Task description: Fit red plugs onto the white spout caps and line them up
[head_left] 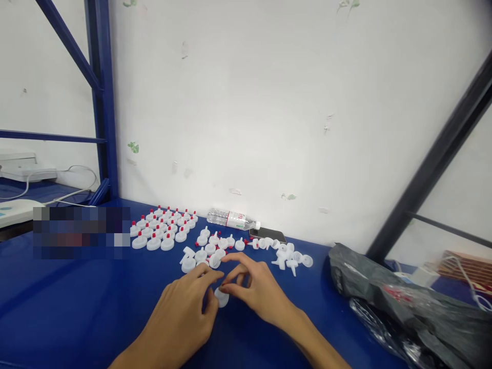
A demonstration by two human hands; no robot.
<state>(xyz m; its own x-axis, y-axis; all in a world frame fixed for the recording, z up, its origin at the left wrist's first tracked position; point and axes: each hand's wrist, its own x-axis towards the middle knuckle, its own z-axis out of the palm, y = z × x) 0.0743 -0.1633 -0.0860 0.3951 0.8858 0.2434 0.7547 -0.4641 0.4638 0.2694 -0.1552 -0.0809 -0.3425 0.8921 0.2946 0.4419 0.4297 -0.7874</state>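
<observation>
Near the front of the blue table, a white nozzle cap (222,297) stands between my two hands. My left hand (182,307) is closed around its left side, with the thumb against the wide base and the index finger bent above. At its top, my right hand (259,289) pinches with thumb and fingers; a trace of red shows there, so a small red tip seems to be held, mostly hidden by the fingers. Just beyond my fingers lie loose white nozzle caps (188,265), with a few small red tips (246,241) scattered among them.
Rows of white caps with red tips (167,242) stand at the back left. Along the wall lie a clear plastic bottle (226,218) and a dark phone (268,234). More white caps (292,265) lie right of centre. A grey plastic bag (384,292) covers the right side.
</observation>
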